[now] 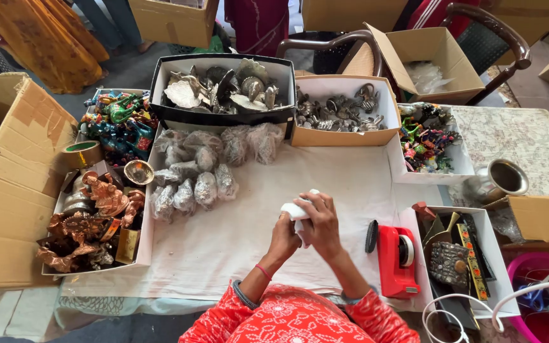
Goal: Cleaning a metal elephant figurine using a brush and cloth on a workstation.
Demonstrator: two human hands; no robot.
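Both hands, left (285, 236) and right (321, 223), clasp a white-wrapped piece (297, 211) above the worktop's cloth (236, 235), just left of the red tape dispenser (396, 259). Wrapping goes best with the paper kept taut and folds pressed flat; finished bundles (192, 184) lie further left.

Both hands (306, 223) together (fingers curled)

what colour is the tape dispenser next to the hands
Red, with a black end, seen best in the head view: the tape dispenser sits on the white cloth.
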